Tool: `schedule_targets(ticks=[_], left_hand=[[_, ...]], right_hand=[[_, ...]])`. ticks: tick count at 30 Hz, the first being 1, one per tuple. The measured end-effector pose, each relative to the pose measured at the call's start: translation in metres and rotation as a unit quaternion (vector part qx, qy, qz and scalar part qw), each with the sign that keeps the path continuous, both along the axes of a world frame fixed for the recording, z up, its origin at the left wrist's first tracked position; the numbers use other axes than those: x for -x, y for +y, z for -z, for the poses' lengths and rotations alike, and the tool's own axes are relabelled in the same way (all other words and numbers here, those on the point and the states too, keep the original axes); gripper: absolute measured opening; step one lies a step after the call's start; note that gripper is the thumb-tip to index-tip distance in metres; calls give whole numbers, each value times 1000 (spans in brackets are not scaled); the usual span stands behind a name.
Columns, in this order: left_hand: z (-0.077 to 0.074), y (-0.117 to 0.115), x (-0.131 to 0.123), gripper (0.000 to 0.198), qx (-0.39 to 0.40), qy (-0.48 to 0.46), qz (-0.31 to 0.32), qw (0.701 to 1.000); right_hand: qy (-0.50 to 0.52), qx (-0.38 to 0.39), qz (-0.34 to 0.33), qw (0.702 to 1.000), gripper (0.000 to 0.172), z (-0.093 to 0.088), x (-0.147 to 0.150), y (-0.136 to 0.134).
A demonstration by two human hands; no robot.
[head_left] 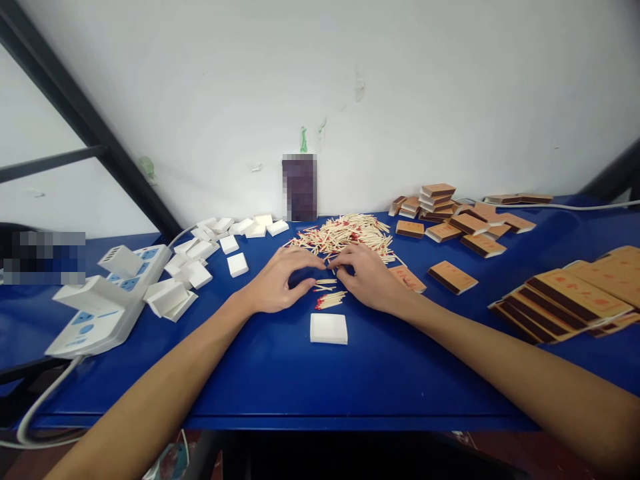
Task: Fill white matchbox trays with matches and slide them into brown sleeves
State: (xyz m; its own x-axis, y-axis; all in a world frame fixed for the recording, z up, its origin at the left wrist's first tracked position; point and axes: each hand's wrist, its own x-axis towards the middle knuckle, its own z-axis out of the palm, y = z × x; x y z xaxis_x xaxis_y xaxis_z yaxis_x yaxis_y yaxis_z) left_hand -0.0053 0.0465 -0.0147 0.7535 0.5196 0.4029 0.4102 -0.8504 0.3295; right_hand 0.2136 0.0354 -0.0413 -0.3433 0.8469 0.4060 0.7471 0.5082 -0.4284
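My left hand (280, 279) is at the front of a heap of loose red-tipped matches (353, 233), fingers stretched out and thumb apart. Opposite it, my right hand (367, 279) has its fingers bent and close together at the same edge of the heap. Whatever its fingertips hold is too small to make out. The fingertips of both hands nearly meet. Between and below them lie a few separate matches (326, 285) and a small bunch of matches (331, 301). Nearest me is a white matchbox tray (329, 329), lying flat.
White matchbox trays (195, 252) lie scattered at left, beside a white power strip (115, 300) with plugs. Brown matchbox sleeves (465, 223) are piled at back right, with stacked sleeves (575, 297) at right. A pale wall (225, 100) rises behind the blue table (240, 387).
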Motion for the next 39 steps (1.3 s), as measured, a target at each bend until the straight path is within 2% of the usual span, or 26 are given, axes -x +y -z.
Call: schedule_targets(ticks=[5, 12, 19, 25, 28, 33, 39], left_hand=[[-1, -1, -4, 38, 16, 126, -48, 991], [-2, -2, -5, 46, 27, 170, -53, 984], [-3, -3, -3, 38, -5, 144, -28, 989], [1, -1, -1, 34, 23, 106, -20, 994], [3, 1, 0, 31, 34, 57, -22, 998], [4, 1, -3, 26, 35, -29, 33, 998], [4, -1, -3, 16, -8, -72, 29, 997]], right_hand=[[4, -13, 40, 999, 24, 0, 2, -2], [-13, -36, 59, 998, 22, 1, 2, -1], [-25, -42, 56, 997, 22, -1, 2, -1], [-7, -27, 47, 998, 23, 2, 1, -1], [-1, -27, 31, 999, 24, 4, -1, 0], [-6, -32, 11, 999, 27, 8, -3, 2], [-12, -31, -15, 999, 32, 7, -3, 2]])
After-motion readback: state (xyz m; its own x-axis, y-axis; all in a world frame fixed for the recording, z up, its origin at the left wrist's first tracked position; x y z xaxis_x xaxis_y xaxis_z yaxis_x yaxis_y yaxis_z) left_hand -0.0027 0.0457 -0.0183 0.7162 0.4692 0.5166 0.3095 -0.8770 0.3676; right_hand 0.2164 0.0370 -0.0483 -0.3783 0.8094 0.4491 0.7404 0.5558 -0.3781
